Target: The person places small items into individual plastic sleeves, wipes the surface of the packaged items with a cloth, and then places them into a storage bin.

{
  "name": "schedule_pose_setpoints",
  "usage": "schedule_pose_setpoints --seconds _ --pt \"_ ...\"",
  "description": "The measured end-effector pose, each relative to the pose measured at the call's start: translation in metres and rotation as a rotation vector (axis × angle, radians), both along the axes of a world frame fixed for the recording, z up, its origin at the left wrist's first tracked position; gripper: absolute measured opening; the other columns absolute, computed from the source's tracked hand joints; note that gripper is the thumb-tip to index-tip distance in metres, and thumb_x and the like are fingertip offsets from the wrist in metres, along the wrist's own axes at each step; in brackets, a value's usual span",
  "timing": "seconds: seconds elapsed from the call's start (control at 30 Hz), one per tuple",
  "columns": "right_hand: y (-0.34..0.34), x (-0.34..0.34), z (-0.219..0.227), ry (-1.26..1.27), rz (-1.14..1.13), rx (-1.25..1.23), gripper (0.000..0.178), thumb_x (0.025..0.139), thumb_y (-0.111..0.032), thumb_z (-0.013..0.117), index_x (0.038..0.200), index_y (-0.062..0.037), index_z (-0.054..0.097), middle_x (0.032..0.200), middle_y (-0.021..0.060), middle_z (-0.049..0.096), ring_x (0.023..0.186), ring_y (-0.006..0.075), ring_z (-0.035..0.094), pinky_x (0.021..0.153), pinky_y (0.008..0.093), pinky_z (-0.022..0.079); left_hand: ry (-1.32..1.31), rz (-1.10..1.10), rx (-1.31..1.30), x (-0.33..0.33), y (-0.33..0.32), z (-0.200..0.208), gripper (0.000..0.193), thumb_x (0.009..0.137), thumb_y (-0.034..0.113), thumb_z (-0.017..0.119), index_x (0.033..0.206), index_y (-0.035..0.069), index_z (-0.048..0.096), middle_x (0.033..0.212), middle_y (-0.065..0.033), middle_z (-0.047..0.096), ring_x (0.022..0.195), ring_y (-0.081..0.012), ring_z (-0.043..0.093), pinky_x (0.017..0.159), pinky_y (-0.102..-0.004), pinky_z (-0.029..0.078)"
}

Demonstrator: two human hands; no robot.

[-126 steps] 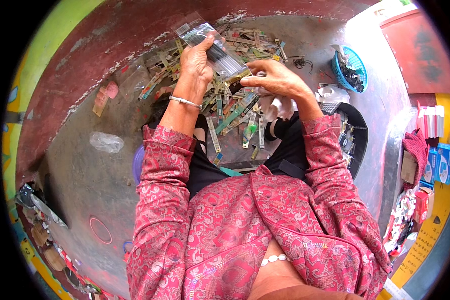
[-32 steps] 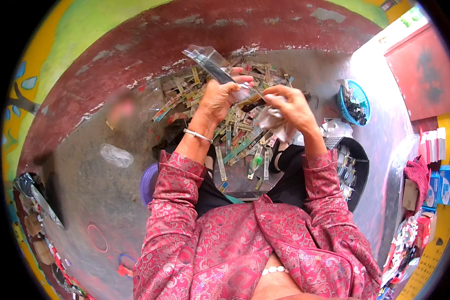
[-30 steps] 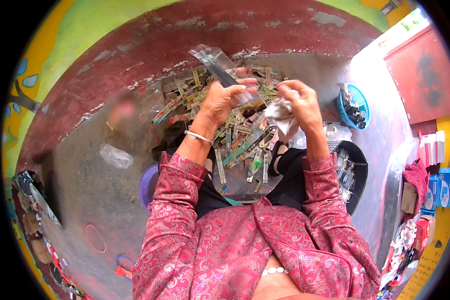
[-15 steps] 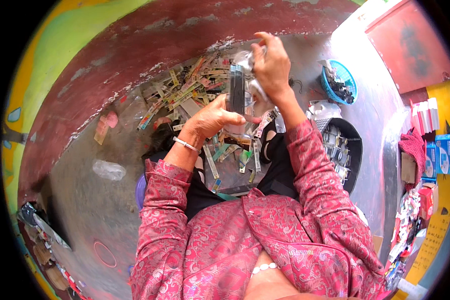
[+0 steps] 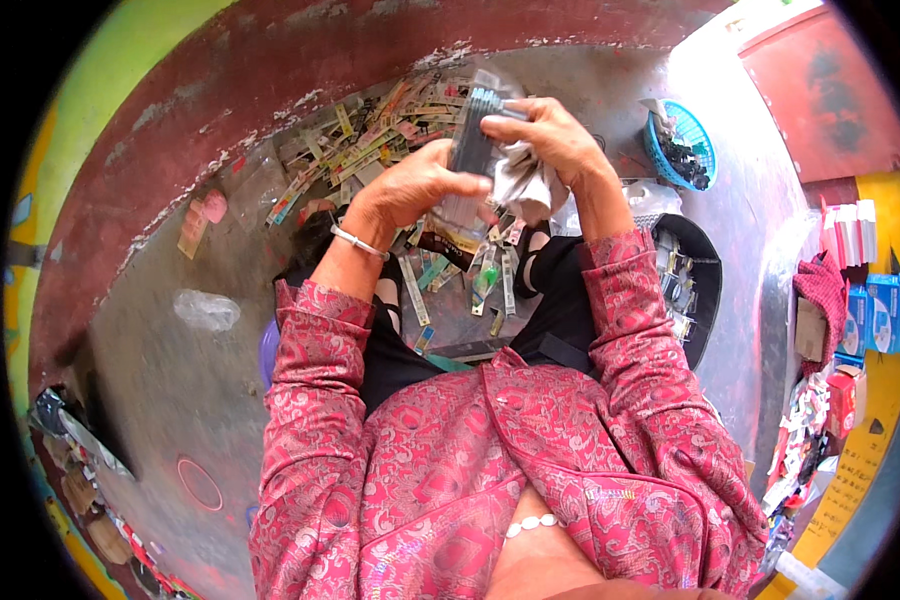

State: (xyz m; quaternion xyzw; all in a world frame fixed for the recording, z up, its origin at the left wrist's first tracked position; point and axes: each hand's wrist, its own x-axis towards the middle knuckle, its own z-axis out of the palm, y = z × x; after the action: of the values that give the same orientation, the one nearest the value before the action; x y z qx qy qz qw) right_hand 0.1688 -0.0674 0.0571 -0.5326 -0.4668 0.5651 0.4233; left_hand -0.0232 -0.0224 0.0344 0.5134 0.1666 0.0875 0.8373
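Note:
My left hand (image 5: 420,190) is closed round a black, narrow block in clear plastic (image 5: 472,145), its thumb across the near face. The block stands tilted above my knees, and its exact kind is not plain. At its upper right edge, my right hand (image 5: 560,145) presses thumb and fingers on the clear top end. A crumpled white cloth (image 5: 522,182) hangs below the right fingers, bunched under that palm. Beneath both hands, printed paper strips (image 5: 430,290) lie between my feet.
A heap of printed strips (image 5: 390,125) spreads along the red wall. To the right stand a blue basket (image 5: 708,150) with dark pieces and a black tub (image 5: 712,290) of packaged items. A clear plastic bag (image 5: 208,310) lies on the floor at left, above a pink ring (image 5: 200,484).
My right hand has come down from above onto the block's top end, bringing the white cloth lower. The block has gone from upright to tilted, and my left hand has shifted slightly left.

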Motion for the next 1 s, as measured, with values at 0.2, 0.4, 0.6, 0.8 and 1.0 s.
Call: schedule_pose_setpoints --seconds 0.2,0.4,0.6,0.8,1.0 --pt "0.001 0.017 -0.002 0.324 -0.325 -0.017 0.014 0.077 -0.011 0.068 0.088 -0.0035 0.063 0.076 0.0027 0.064 0.059 0.0104 0.059 0.054 0.0246 0.049 -0.144 0.029 -0.255 -0.006 0.007 -0.005 0.066 0.090 0.051 0.039 0.123 -0.006 0.042 0.111 -0.0172 0.058 0.095 -0.0216 0.061 0.084 -0.0330 0.048" --pt "0.000 0.031 -0.004 0.325 -0.387 -0.001 0.013 0.077 -0.010 0.068 0.086 -0.0028 0.062 0.074 0.0027 0.063 0.057 0.0099 0.058 0.051 0.0236 0.047 -0.031 0.010 0.097 -0.006 0.007 -0.019 0.042 0.081 0.018 0.063 0.114 -0.005 0.050 0.104 -0.0136 0.063 0.089 -0.0173 0.061 0.080 -0.0284 0.048" --pt "-0.006 0.024 0.001 0.309 -0.291 0.040 0.015 0.080 -0.010 0.065 0.091 -0.0012 0.063 0.079 0.0029 0.065 0.061 0.0093 0.059 0.055 0.0237 0.049 0.066 -0.019 0.189 -0.014 0.006 -0.004 0.038 0.082 0.018 0.063 0.112 -0.002 0.054 0.099 -0.0032 0.062 0.084 -0.0086 0.056 0.074 -0.0234 0.045" --pt "-0.008 0.008 -0.005 0.358 -0.233 0.006 0.016 0.081 -0.011 0.065 0.094 -0.0017 0.063 0.083 0.0035 0.066 0.066 0.0095 0.061 0.061 0.0235 0.050 0.026 0.058 0.136 -0.006 0.007 0.005 0.037 0.082 0.024 0.063 0.107 -0.002 0.056 0.099 -0.0046 0.062 0.083 -0.0107 0.058 0.076 -0.0248 0.046" --pt "-0.012 0.001 0.008 -0.126 -0.249 0.252 0.048 0.081 -0.012 0.063 0.125 -0.0001 0.047 0.100 0.0047 0.060 0.086 0.0072 0.054 0.075 0.0208 0.044 -0.075 0.066 0.041 -0.004 0.002 -0.004 0.036 0.080 0.018 0.065 0.106 -0.003 0.053 0.094 -0.0072 0.062 0.082 -0.0153 0.063 0.077 -0.0279 0.048"
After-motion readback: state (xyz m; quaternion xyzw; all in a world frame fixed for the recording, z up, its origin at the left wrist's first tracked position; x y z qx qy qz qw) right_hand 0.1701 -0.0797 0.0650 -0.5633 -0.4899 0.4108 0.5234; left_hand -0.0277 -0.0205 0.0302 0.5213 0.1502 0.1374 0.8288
